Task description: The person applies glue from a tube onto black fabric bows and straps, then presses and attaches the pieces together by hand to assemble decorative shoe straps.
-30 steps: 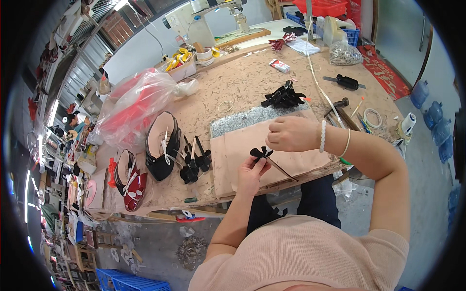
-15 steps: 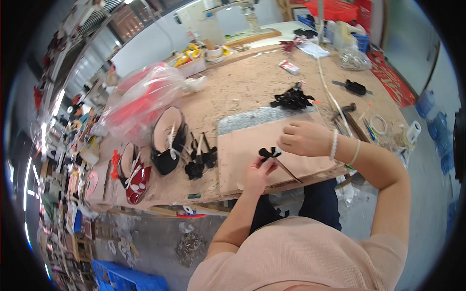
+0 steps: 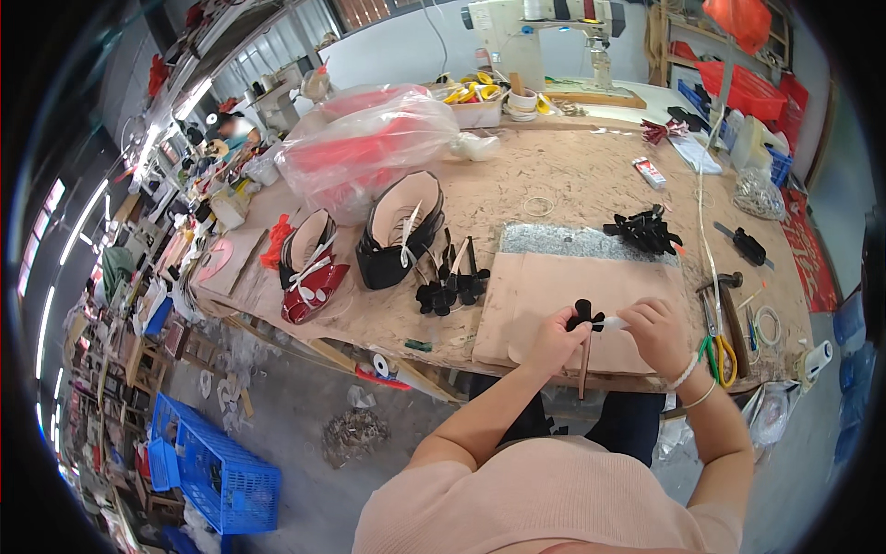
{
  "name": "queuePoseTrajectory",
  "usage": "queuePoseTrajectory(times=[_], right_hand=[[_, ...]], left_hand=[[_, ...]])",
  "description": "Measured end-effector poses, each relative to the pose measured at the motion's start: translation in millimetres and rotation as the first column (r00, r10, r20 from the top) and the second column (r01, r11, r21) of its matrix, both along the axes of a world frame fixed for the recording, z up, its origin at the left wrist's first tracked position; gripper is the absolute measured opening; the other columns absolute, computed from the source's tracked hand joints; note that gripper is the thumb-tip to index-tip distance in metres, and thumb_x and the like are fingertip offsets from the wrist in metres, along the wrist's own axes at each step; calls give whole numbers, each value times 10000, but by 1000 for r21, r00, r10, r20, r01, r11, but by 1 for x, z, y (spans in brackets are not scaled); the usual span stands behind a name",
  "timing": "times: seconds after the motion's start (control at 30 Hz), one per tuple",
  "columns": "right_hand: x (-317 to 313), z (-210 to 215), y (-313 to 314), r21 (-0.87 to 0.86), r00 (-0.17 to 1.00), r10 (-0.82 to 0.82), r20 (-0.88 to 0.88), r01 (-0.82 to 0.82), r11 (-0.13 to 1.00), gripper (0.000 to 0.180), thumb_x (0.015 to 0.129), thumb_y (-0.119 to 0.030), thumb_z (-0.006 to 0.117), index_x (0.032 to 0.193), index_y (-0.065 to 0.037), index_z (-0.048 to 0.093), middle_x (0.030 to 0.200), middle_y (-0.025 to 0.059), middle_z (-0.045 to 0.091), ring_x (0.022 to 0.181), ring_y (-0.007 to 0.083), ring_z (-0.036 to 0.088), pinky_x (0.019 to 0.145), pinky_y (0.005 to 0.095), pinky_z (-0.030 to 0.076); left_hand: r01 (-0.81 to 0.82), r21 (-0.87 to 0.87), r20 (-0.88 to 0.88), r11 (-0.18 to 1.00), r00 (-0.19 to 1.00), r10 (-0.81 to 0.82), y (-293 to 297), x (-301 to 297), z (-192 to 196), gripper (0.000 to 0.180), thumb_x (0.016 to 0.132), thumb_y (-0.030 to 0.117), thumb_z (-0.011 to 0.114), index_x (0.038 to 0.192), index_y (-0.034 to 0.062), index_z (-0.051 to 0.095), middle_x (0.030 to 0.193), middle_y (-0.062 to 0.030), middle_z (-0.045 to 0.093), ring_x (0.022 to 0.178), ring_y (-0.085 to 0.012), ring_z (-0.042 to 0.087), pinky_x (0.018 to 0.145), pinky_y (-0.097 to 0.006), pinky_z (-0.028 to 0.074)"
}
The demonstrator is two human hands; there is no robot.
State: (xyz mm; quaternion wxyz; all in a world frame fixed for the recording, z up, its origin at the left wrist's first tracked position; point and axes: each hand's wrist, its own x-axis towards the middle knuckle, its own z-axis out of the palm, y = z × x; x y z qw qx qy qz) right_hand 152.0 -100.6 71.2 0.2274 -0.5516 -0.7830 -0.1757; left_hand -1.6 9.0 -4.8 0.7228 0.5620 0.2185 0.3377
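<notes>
My left hand (image 3: 554,338) pinches a small black flower-shaped ornament (image 3: 583,314) over a tan board (image 3: 544,288) at the near edge of the worktable. My right hand (image 3: 653,332), with bracelets on the wrist, holds a thin dark stick-like tool (image 3: 585,365) whose upper end meets the ornament; the stick hangs down past the table edge. A heap of black ornaments (image 3: 643,233) lies beyond the board. Several more black pieces (image 3: 449,286) stand to the board's left.
A black shoe upper (image 3: 400,228) and a red one (image 3: 310,268) lie left of the board. Clear bags of red material (image 3: 365,140) sit behind them. A hammer (image 3: 729,309), scissors (image 3: 716,343) and tape lie at right. A sewing machine (image 3: 535,32) stands at the back, blue crates (image 3: 221,471) on the floor.
Both hands with the ornament have come nearer the table's front edge, and the stick now hangs more upright. The view has swung left, showing more floor.
</notes>
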Motion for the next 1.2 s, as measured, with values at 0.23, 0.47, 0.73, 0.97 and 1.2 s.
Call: queuePoseTrajectory(times=[0.23, 0.47, 0.73, 0.97, 1.2], right_hand=[[50, -40, -1, -71, 575, -263, -775, 334, 940, 233, 684, 42, 598, 908, -19, 581, 756, 76, 575, 751, 226, 537, 681, 298, 445], [84, -68, 16, -307, 458, -479, -749, 402, 863, 237, 713, -1, 608, 942, 22, 553, 842, 100, 619, 759, 144, 579, 675, 241, 444], [58, -44, 5, -357, 451, -487, -748, 346, 868, 467, 634, 5, 671, 1067, 16, 496, 964, 125, 572, 876, 208, 564, 744, 304, 451], [-17, -26, 5, 107, 747, -341, -570, 479, 871, 480, 610, -27, 702, 1049, 1, 510, 972, 126, 554, 950, 304, 513, 843, 370, 394], [-108, -60, 213, -283, 408, -222, -886, -95, 954, 209, 800, -117, 538, 934, 36, 586, 880, 190, 616, 847, 307, 591, 720, 326, 461]], left_hand=[[-375, 146, -44, 916, 922, 384, 47, -37, 16, 88, 778, 62, 571, 850, 14, 588, 631, 32, 515, 590, -14, 437, 515, -185, 359], [-342, 937, 232, 70, 760, 607, 131, -98, 97, 188, 722, -16, 565, 900, 29, 606, 819, -86, 609, 784, -223, 575, 675, -295, 458], [-390, 866, -78, 313, 512, 855, 152, -149, 20, 203, 794, 74, 491, 959, 38, 604, 950, -150, 606, 925, -331, 556, 800, -405, 432], [-194, 591, -728, 783, 290, 621, 199, -158, 26, 717, 825, 584, 296, 979, -47, 599, 1022, -283, 548, 1012, -366, 523, 842, -411, 408], [-17, 620, -776, 784, 132, 616, 222, -102, 34, 688, 647, 563, 614, 930, -64, 613, 994, -237, 586, 939, -331, 576, 797, -373, 463]])
